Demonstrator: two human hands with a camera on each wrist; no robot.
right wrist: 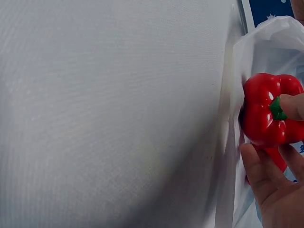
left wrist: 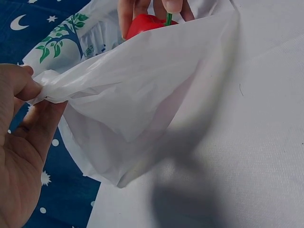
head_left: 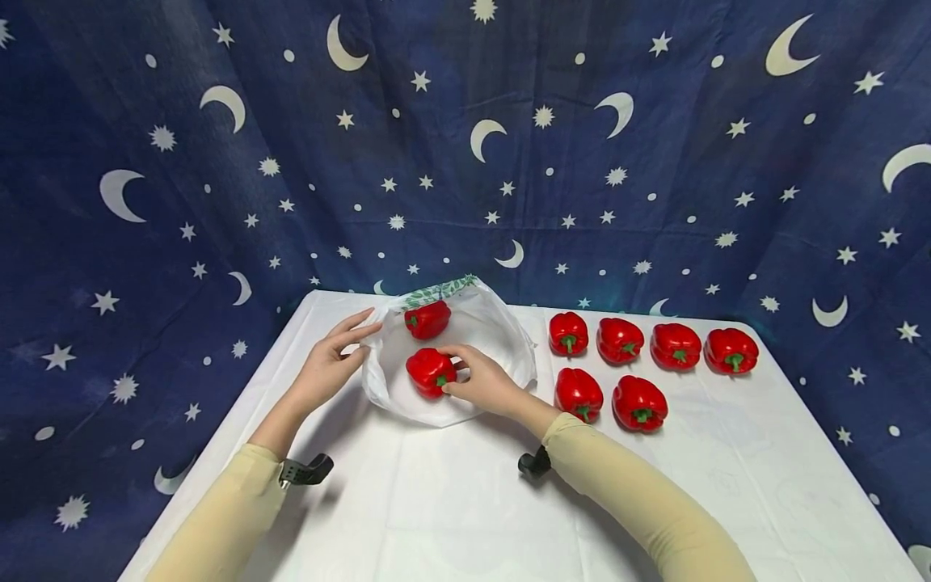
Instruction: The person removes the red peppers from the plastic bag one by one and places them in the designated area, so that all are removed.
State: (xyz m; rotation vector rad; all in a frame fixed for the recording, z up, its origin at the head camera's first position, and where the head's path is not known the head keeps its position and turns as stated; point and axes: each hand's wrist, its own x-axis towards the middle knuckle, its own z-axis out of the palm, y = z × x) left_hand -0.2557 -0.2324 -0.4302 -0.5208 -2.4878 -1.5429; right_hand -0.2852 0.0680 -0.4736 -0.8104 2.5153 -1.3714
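My left hand [head_left: 329, 372] pinches the left rim of a white plastic bag [left wrist: 118, 90] between thumb and fingers, and the bag's mouth gapes wide. Inside that mouth, my right hand [head_left: 486, 381] holds a red bell pepper [head_left: 427, 372], thumb at its green stem and fingers round its side. The right wrist view shows this pepper [right wrist: 266, 109] close up, the thumb against the stem. A second red bell pepper [head_left: 427, 320] lies deeper in the bag, near the green leaf print. From the left wrist, the held pepper [left wrist: 145, 24] is partly hidden behind the bag's rim.
Several more red bell peppers stand right of the bag: a back row with one pepper [head_left: 676, 347] in it, and two in front, one [head_left: 579, 394] close by my right forearm. A white cloth covers the table [head_left: 465, 501]. A dark blue star-patterned curtain [head_left: 451, 97] hangs behind.
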